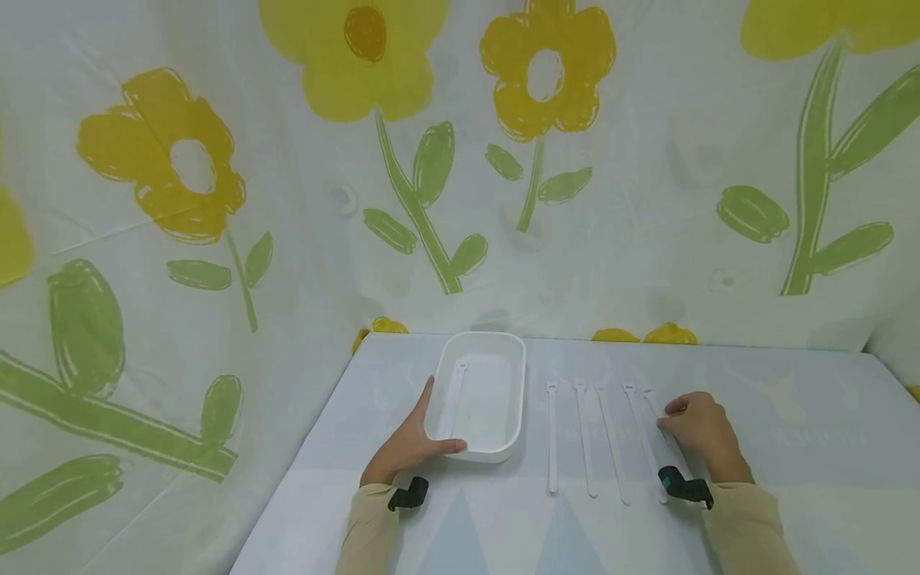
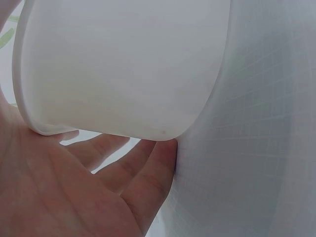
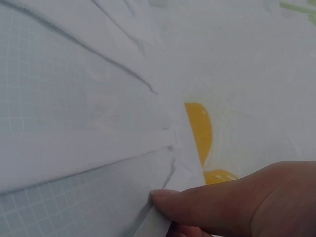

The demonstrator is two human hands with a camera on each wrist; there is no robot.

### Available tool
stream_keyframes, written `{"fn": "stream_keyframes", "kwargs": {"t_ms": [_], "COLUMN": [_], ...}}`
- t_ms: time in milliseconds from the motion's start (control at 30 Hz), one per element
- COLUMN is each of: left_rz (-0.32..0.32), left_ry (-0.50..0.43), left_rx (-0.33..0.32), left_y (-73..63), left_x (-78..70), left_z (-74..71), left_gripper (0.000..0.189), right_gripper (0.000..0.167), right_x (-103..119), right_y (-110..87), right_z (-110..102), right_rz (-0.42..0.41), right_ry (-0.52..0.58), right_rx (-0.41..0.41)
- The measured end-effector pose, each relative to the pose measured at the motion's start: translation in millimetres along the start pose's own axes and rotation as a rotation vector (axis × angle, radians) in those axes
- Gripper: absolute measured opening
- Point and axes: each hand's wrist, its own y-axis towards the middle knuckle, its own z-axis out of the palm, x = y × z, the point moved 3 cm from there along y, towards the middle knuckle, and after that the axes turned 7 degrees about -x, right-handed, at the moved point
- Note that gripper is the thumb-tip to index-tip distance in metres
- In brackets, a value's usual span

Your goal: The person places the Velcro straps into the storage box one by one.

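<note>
At the near left corner of a white rectangular container (image 1: pixel 489 457), my left hand (image 1: pixel 408 447) is spread with its thumb along the near rim. In the left wrist view its extended fingers (image 2: pixel 148 182) touch the container's wall. One white cable tie (image 1: pixel 456 395) lies inside the container. To the right, my right hand (image 1: pixel 700 431) pinches the upper part of the rightmost white cable tie (image 1: pixel 652 402) between thumb and fingers. The right wrist view shows the thumb (image 3: pixel 197 205) on that tie (image 3: pixel 154 224), its lower part out of frame.
Several more white cable ties lie side by side between the container and my right hand, among them one nearest the container (image 1: pixel 552 439) and one beside my hand (image 1: pixel 640 423). The pale table (image 1: pixel 812 447) meets a flower-printed cloth (image 1: pixel 632 239) at the back and left.
</note>
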Motion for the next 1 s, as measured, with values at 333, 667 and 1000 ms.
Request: {"fn": "stream_keyframes", "kwargs": {"t_ms": [333,667,1000], "left_rz": [0.012,0.010,-0.002], "left_ry": [0.016,-0.007,0.004], "left_rx": [-0.005,-0.001,-0.007], "left_y": [-0.4,-0.1,0.8], "left_x": [1.2,0.9,2.6], "left_z": [0.7,0.7,0.8], "left_gripper": [0.143,0.142,0.143], "right_gripper": [0.032,0.033,0.037], "right_x": [-2.2,3.6,6.8], "right_y": [0.2,-0.8,-1.8], "right_z": [0.2,0.1,-0.8], "right_rz": [-0.023,0.007,-0.013], "right_ry": [-0.004,-0.017,-0.052], "right_rx": [0.000,0.018,0.035]}}
